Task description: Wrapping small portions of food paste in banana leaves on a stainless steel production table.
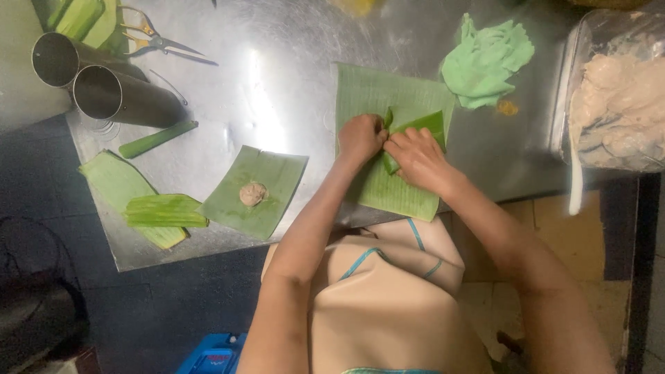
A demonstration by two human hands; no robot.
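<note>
The person's left hand (360, 136) and right hand (418, 158), both pinching the flat green banana-leaf sheet (388, 149), should probably crease its fold tightly against the shiny steel table (277, 104).

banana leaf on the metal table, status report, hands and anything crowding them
Left hand and right hand both pressing a fold into the banana leaf. Green cloth just beyond it, apart. Nothing between the hands.

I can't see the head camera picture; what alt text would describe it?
Seen from above, a person's left hand and right hand fold a banana leaf on a metal table. To the left lies another leaf holding a small dough ball; a green cloth and a tub of dough lie to the right.
</note>
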